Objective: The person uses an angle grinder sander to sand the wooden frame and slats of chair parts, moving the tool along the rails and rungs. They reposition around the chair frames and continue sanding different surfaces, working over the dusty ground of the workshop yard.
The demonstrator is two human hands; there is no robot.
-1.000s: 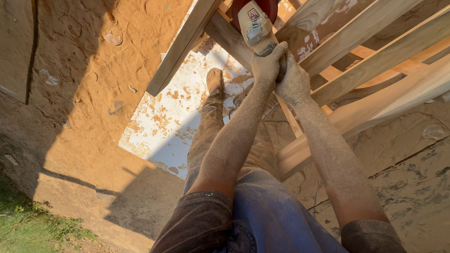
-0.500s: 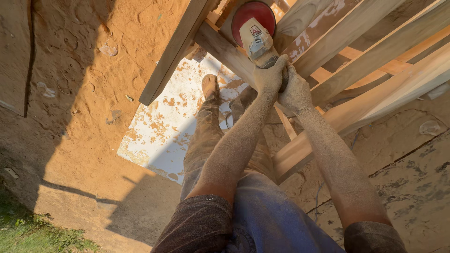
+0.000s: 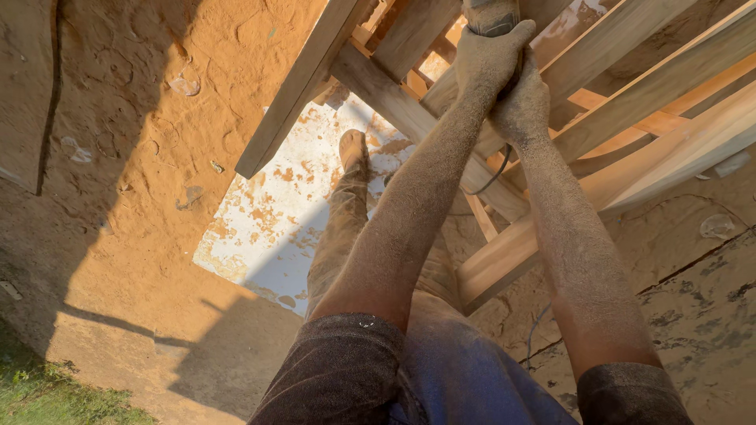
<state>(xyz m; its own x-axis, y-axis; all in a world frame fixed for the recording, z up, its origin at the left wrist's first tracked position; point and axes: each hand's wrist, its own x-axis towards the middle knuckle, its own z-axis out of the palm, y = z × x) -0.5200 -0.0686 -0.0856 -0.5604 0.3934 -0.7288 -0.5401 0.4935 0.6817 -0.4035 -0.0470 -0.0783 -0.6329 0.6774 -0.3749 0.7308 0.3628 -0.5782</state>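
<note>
Warm, low sunlight rakes across the sawdust-covered ground (image 3: pixel 157 157); long dark shadows fall lower left; focus stays sharp.

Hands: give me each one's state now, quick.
Left hand: closed around the grey tool handle.
Right hand: closed, wrapped against the left hand on the same handle.

Wooden frame (image 3: pixel 598 102) above a sheet (image 3: pixel 268 228) on the ground (image 3: pixel 118 157)

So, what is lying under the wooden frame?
Under the wooden frame lie a white sheet speckled with orange dust and the person's boot. The slats cover the rest.
</note>
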